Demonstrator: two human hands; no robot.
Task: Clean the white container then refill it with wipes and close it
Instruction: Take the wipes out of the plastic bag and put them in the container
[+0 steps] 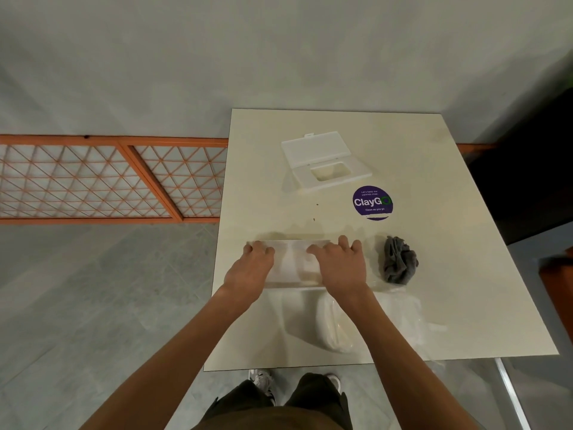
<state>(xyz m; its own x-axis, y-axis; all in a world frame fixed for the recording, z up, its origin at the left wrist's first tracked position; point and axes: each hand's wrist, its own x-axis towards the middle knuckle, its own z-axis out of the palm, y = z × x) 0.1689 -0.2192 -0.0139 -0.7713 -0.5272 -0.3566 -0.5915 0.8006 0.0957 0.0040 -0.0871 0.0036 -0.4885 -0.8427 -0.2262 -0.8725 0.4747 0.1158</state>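
Working over a cream table [465,243] with a round purple sticker [372,202] stuck near its middle. Holding the white container [291,265] flat on the tabletop, just on the near side of that sticker and slightly to its left. Gripping its left end with the left hand [251,268], knuckles up, fingers curled over the far rim. Covering its right half with the right hand [338,265], palm down, fingers bent over the far edge. Cannot tell what lies inside the container: shallow, pale, blurred and mostly hidden by both hands.

Lying beyond the sticker and to its left, well apart from the base: the container's white lid [325,164], hinged flap thrown back, bare table showing through the oblong opening.

Sitting nearer than the sticker, close to the table's front edge: a clear bag [341,344] with what looks like a white stack of wipes [325,321] inside. Spread just right of it, a crumpled sheet of clear plastic [400,308].

Bunched up on the near right of the sticker, just beside the right hand but apart from it: a grey cloth [400,260].
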